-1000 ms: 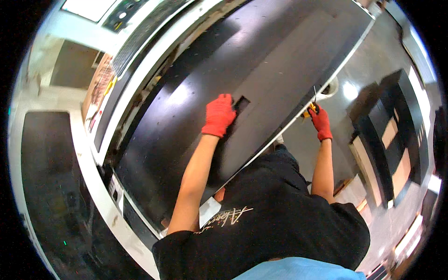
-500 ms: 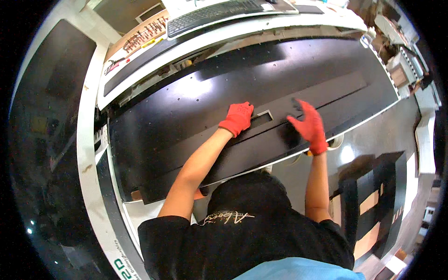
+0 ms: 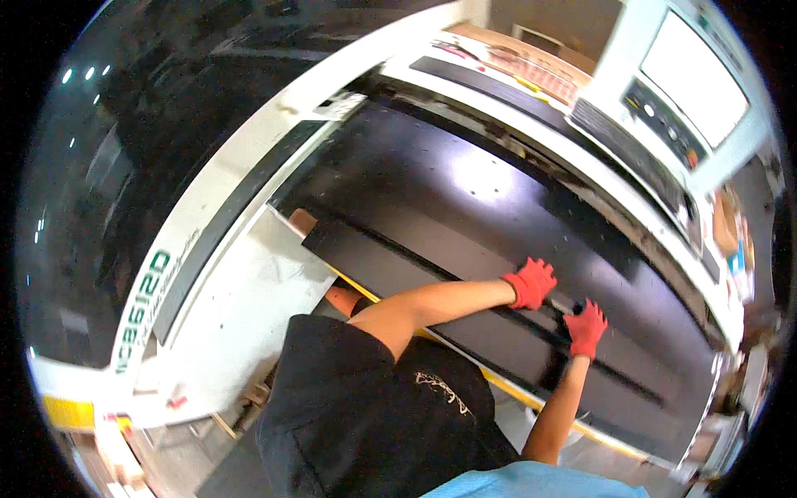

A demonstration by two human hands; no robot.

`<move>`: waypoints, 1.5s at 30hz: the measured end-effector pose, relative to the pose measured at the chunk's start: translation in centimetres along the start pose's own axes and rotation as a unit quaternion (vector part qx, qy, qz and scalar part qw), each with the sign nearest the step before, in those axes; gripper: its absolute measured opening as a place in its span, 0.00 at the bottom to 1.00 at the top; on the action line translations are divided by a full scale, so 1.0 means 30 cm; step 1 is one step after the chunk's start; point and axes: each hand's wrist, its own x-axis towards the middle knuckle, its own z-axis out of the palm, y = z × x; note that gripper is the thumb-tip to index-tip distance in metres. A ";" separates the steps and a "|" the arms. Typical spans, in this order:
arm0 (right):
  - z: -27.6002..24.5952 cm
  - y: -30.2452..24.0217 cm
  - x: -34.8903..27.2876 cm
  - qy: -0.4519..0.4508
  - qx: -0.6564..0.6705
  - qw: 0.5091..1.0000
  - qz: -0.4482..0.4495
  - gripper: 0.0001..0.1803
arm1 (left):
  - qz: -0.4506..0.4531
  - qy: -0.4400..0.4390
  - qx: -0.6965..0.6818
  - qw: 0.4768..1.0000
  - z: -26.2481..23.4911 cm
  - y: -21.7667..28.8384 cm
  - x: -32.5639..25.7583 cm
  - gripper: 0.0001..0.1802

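My left hand (image 3: 531,284), in a red glove, rests on a long dark panel (image 3: 448,241) with its fingers apart. Close to its right is my right hand (image 3: 586,329), also red-gloved, with fingers stretched out over the panel. Dark patches show at that glove's fingertips. A small rectangular cutout lies between the hands, now mostly covered by them. A long dark gap runs beneath the hands, and a black strip-shaped board (image 3: 374,264) lies on its near side. Neither hand visibly holds anything.
A white machine frame (image 3: 207,195) curves along the left. Beyond the panel are a keyboard (image 3: 624,143), a lit screen (image 3: 696,79) and a wooden tray (image 3: 540,70) of small tools. A brown block (image 3: 303,222) sits at the panel's left end.
The view has swung, so the bench now slants down to the right. My right hand has come down from above the panel to beside the cutout, closer to my left hand.
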 end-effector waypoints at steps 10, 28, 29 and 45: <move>0.052 0.010 0.095 -0.020 -0.038 0.999 0.023 0.49 | 0.001 -0.017 -0.134 0.991 0.041 -0.085 0.049 0.43; 0.096 0.061 0.157 -0.047 -0.033 0.998 0.003 0.52 | 0.016 -0.179 0.050 0.982 -0.283 -0.956 -0.758 0.80; 0.097 0.070 0.155 -0.050 -0.033 0.998 0.006 0.52 | 0.011 -0.184 0.046 0.982 -0.306 -0.945 -0.758 0.80; 0.090 0.091 0.065 -0.036 0.013 0.999 -0.009 0.50 | -0.035 -0.156 0.030 0.987 -0.251 -0.912 -0.757 0.80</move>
